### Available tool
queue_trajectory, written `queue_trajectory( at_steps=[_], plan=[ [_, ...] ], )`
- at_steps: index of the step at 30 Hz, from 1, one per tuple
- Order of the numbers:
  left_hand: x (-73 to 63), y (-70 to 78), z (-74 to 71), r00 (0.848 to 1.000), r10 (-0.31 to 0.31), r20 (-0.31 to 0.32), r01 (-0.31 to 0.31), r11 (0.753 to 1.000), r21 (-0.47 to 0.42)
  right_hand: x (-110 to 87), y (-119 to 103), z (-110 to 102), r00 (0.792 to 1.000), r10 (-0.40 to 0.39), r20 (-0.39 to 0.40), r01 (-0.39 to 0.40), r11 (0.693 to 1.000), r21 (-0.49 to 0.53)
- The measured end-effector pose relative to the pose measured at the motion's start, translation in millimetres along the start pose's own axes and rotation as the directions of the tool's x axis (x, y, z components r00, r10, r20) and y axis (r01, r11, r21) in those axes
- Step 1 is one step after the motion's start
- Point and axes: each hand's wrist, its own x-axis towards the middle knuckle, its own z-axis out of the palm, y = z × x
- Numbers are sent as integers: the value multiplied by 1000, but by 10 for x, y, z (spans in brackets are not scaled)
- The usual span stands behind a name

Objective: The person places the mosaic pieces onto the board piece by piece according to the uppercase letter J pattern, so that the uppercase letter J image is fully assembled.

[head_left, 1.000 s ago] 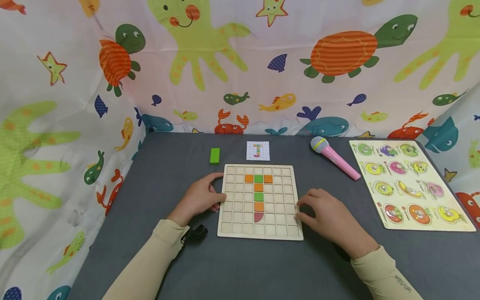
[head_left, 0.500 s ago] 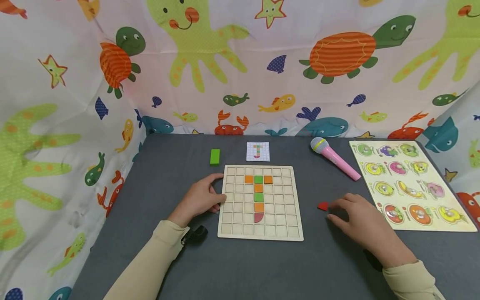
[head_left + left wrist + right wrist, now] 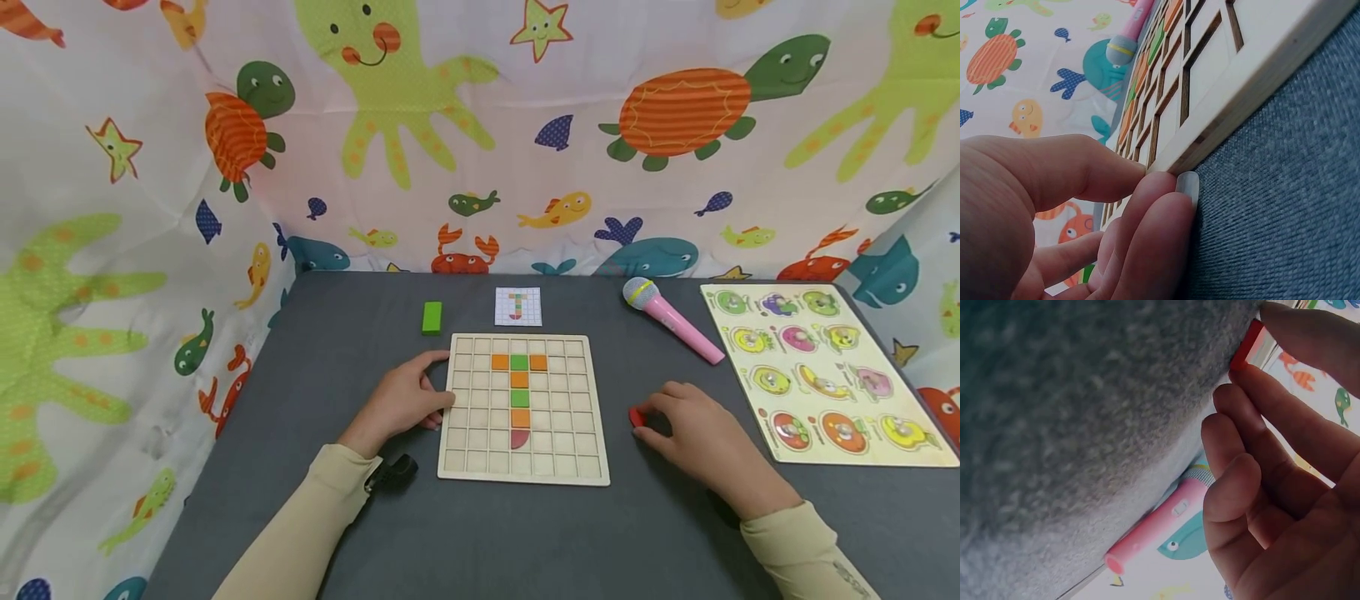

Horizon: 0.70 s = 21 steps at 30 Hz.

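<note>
A square wooden grid board (image 3: 570, 417) lies in the middle of the table, with orange (image 3: 520, 418) and green squares (image 3: 520, 398) set in a T-like column. A dull red quarter-round tile (image 3: 518, 438) ends the column at the bottom. At the board's left edge my left hand (image 3: 401, 400) grips the rim; in the left wrist view its thumb and fingertips meet the wooden edge (image 3: 1229, 106). Right of the board, my right hand (image 3: 690, 429) pinches a small red tile (image 3: 1247, 345) between thumb and index finger, low over the cloth. The fingers partly hide that tile's outline.
Behind the board lie a green block (image 3: 432, 318) and a small printed pattern card (image 3: 518, 307). A pink toy microphone (image 3: 678, 325) lies at the back right, beside a fruit picture board (image 3: 810, 417). A sea-animal curtain (image 3: 420, 242) encloses the table's back and sides.
My right hand went from the board's right edge out to the red tile on the table, then came slightly back left with the tile pinched. My left hand stayed at the board.
</note>
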Motion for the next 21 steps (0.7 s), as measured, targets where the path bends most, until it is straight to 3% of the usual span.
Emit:
queue_trajectory(
  at_steps=[14,21],
  plan=[
    [-1,2,11,1000,-2,-7,2,1000,-1,35,-26,3,999,-41,3,41,999,0],
    [8,1,8,1000,5,-7,-5,1000,-10,155,-268,-28,994,-103,-37,103,995,4]
  ],
)
